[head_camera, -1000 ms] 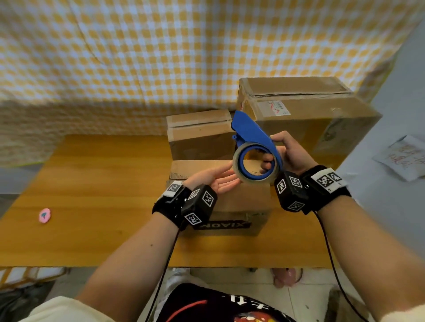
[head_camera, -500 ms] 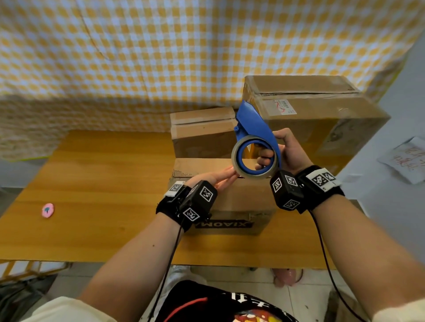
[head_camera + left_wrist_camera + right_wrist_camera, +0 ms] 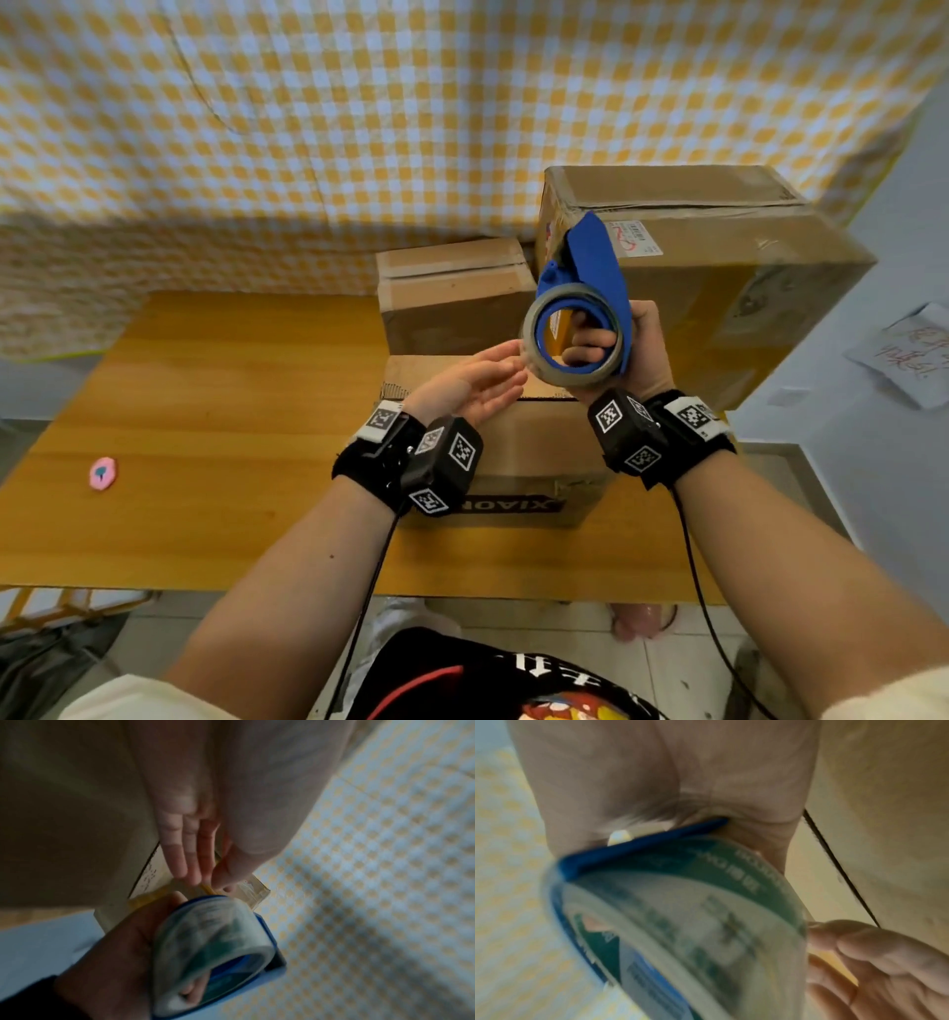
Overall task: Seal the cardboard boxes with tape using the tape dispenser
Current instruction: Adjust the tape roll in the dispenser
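The right hand (image 3: 634, 354) grips the blue tape dispenser (image 3: 585, 298), fingers curled through its tape roll (image 3: 534, 354). The left hand (image 3: 470, 385), fingers straight, touches the roll's near edge, above the cardboard box (image 3: 544, 452).

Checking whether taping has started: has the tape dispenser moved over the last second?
Yes. The tape dispenser in the right hand has shifted right, its blade tip now over the big box rather than the small box.

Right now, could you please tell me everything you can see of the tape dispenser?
The tape dispenser is blue plastic with a roll of clear tape on its ring. The right hand holds it up above the nearest cardboard box, fingers curled through the ring, flat blade end pointing up and away. The left hand reaches its straight fingertips to the roll's edge.
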